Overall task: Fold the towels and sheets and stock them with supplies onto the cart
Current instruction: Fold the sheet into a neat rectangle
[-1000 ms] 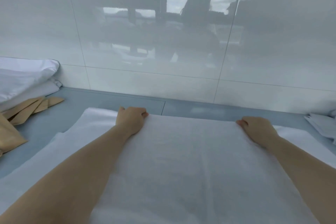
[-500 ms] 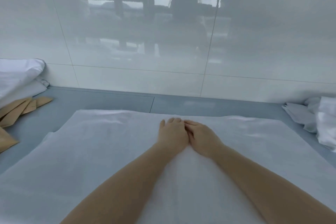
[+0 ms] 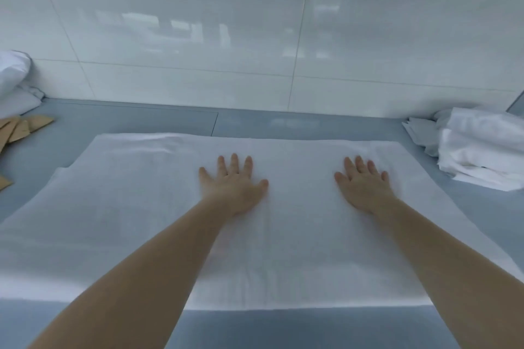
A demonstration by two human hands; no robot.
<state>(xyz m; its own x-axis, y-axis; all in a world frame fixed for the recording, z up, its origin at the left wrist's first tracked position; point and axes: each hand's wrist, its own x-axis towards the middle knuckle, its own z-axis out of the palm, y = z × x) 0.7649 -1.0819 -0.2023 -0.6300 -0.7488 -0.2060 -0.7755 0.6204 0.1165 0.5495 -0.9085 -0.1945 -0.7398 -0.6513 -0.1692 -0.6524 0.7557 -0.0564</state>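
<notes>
The tan paper pieces [image 3: 19, 129] and white pillow-like bundle [image 3: 12, 76] are cut by the left edge (contents unclear); the crumpled white cloth pile [image 3: 482, 147] is cropped at the right.

grey table [image 3: 158, 119], white sheet [image 3: 141, 207], towels [image 3: 482, 150]

Glossy white tiled wall [image 3: 198, 37], grey-blue counter [image 3: 141, 119]

Grey counter [image 3: 141, 122] along a glossy white tiled wall [image 3: 198, 37]. At the counter's far left edge, tan flat pieces [image 3: 25, 127], possibly paper bags or envelopes.
</notes>
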